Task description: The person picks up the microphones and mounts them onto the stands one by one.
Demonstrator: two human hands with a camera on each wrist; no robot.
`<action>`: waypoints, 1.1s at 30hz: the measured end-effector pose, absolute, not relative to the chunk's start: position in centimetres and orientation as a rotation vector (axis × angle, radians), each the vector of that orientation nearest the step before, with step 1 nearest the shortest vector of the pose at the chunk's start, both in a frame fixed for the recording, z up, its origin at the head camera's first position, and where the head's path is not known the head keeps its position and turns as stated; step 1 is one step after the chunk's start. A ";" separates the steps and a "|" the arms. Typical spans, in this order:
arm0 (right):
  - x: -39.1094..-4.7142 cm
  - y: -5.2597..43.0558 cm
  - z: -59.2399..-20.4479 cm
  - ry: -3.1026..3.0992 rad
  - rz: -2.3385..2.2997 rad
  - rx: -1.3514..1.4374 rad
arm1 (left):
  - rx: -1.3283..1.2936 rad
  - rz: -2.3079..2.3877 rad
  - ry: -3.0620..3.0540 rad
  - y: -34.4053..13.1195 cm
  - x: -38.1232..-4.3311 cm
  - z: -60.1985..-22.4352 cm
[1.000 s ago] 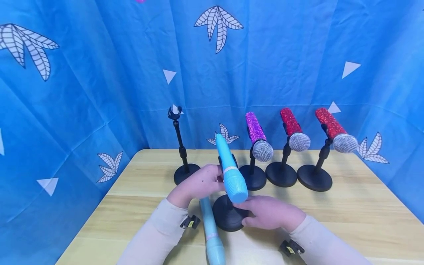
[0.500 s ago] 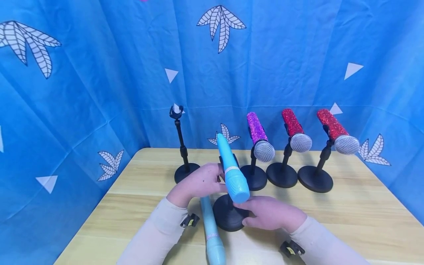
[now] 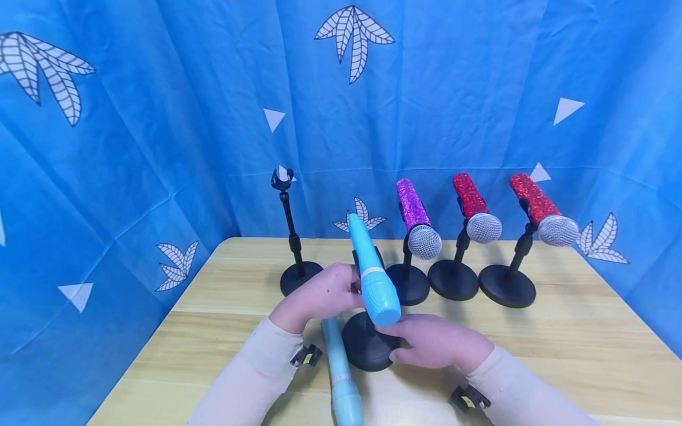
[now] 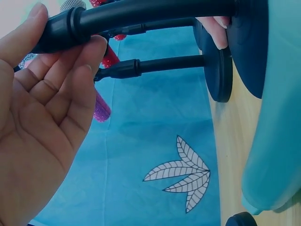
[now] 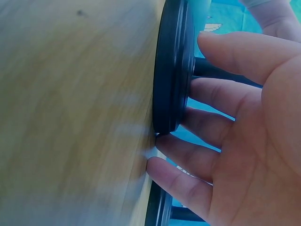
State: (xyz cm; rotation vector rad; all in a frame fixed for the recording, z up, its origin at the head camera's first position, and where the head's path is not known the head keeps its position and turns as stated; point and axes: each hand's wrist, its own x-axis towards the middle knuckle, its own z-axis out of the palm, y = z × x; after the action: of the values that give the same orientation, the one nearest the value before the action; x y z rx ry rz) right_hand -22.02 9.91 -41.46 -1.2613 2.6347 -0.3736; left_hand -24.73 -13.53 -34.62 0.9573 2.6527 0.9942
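A light-blue microphone [image 3: 376, 290] rests tilted in the clip of a black desk stand [image 3: 367, 352], its head facing the person. My left hand [image 3: 331, 291] holds the stand's upper pole; in the left wrist view thumb and fingers pinch the thick collar [image 4: 59, 32]. Low on the right, my right hand [image 3: 437, 342] lies at the round base [image 5: 173, 70], its extended fingertips against the rim and table. A second light-blue microphone [image 3: 338, 370] lies on the table left of that base, partly beneath the left forearm.
Behind to the left stands a black stand [image 3: 294, 242] with a bare clip. Toward the right, a purple glitter microphone [image 3: 412, 204] and two red ones [image 3: 470, 195] sit on stands. A blue patterned curtain [image 3: 453, 89] surrounds the wooden table [image 3: 213, 349].
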 end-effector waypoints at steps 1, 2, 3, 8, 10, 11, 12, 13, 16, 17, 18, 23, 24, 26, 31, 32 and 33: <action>-22.0 9.9 -41.5 2.635 -0.373 -1.261 | 0.947 0.996 2.652 -13.5 -24.7 -34.6; -22.0 9.9 -41.5 2.635 -0.373 -1.261 | 0.938 0.998 2.651 -13.6 -24.7 -34.6; -22.0 9.9 -41.5 2.636 -0.373 -1.262 | 0.936 0.998 2.650 -13.6 -24.7 -34.7; -21.9 10.0 -41.5 2.661 -0.357 -1.258 | 0.957 0.971 2.641 -13.5 -24.8 -34.6; -21.8 10.0 -41.6 2.669 -0.354 -1.261 | 0.968 0.950 2.633 -13.5 -24.8 -34.7; -21.8 10.0 -41.6 2.670 -0.353 -1.261 | 0.972 0.935 2.633 -13.5 -24.7 -34.8; -21.8 10.0 -41.5 2.669 -0.355 -1.264 | 0.985 0.912 2.637 -13.6 -24.7 -34.9; -21.7 10.0 -41.5 2.668 -0.357 -1.272 | 1.000 0.884 2.645 -13.6 -24.6 -34.9; -21.7 9.9 -41.5 2.665 -0.356 -1.285 | 1.032 0.776 2.688 -13.8 -24.3 -35.1; -21.7 9.8 -41.5 2.664 -0.353 -1.292 | 1.027 0.741 2.699 -13.9 -24.2 -35.1; -21.7 9.8 -41.5 2.669 -0.339 -1.301 | 1.014 0.706 2.711 -13.9 -24.1 -35.1; -21.5 9.5 -41.6 2.709 -0.243 -1.361 | 0.919 0.480 2.771 -14.3 -22.7 -35.2; -21.4 9.5 -41.7 2.720 -0.220 -1.373 | 0.926 0.416 2.781 -14.4 -22.3 -35.2; -21.3 9.5 -41.7 2.744 -0.187 -1.392 | 0.946 0.300 2.785 -14.4 -21.3 -35.3; -20.9 9.7 -41.0 2.804 -0.165 -1.422 | 1.022 0.112 2.744 -13.7 -18.8 -35.3; -20.8 9.7 -40.7 2.806 -0.169 -1.429 | 1.040 0.091 2.734 -13.5 -18.4 -35.3; -20.7 9.7 -40.4 2.804 -0.177 -1.431 | 1.064 0.071 2.727 -13.3 -18.1 -35.3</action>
State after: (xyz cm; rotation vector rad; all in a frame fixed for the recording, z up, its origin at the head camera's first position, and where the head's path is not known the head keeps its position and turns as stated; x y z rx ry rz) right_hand -20.75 9.72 -40.41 -1.4311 2.8043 -0.1770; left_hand -18.08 -13.29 -35.31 1.0639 2.7266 0.0709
